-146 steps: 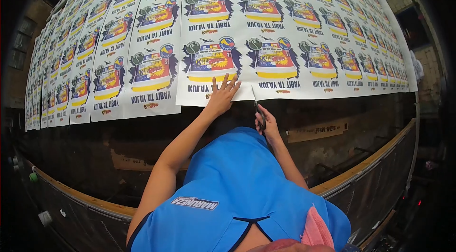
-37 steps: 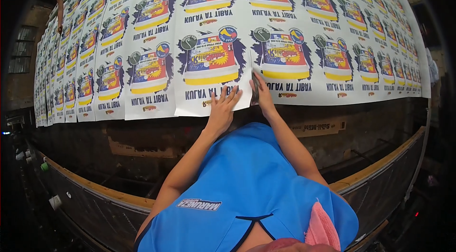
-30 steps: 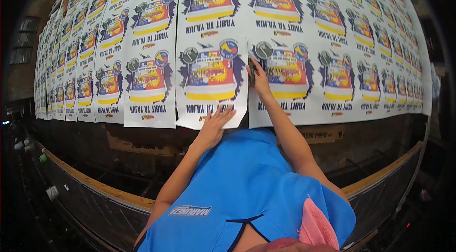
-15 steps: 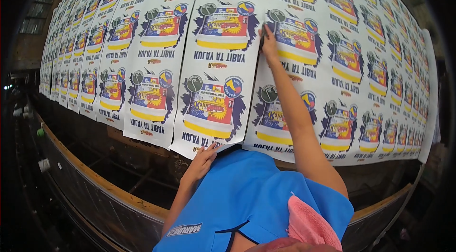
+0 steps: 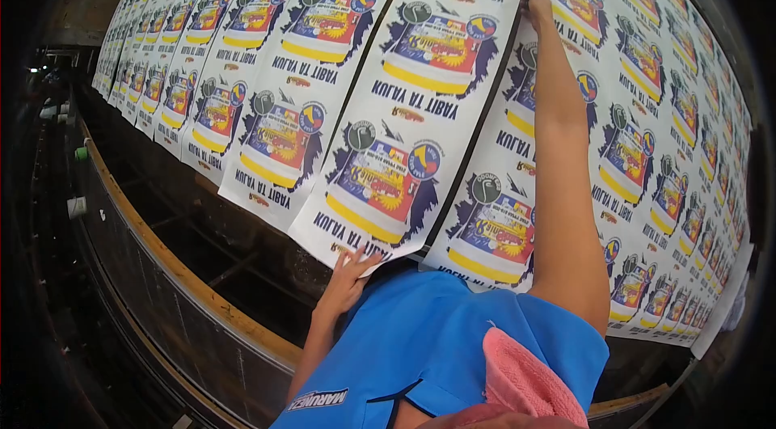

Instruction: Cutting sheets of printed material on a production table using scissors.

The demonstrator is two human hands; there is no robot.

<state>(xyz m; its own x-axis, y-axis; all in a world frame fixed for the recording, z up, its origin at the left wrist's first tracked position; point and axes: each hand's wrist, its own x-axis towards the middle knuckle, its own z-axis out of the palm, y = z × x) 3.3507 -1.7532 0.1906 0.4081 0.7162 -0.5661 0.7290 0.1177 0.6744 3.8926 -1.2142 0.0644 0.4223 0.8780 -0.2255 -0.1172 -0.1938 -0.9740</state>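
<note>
A long white printed sheet (image 5: 404,114) with repeated colourful label designs lies lifted slightly above rows of similar sheets. My left hand (image 5: 349,277) grips the near end of this sheet, fingers under and over its lower edge. My right hand (image 5: 536,4) reaches far forward with the arm stretched out, fingers on the sheet's right edge near its far part. The sheet's right edge casts a dark shadow line on the sheet beneath.
Many identical printed sheets (image 5: 647,146) cover a wide table in rows. A wooden rail (image 5: 162,255) runs along the near table edge above a dark metal frame. Small white cups (image 5: 76,207) sit at the left. I wear a blue shirt and a pink cloth (image 5: 525,372).
My right hand has slid far forward along the sheet's edge. My left hand has drawn the near end toward me, and the sheet has come up off the others.
</note>
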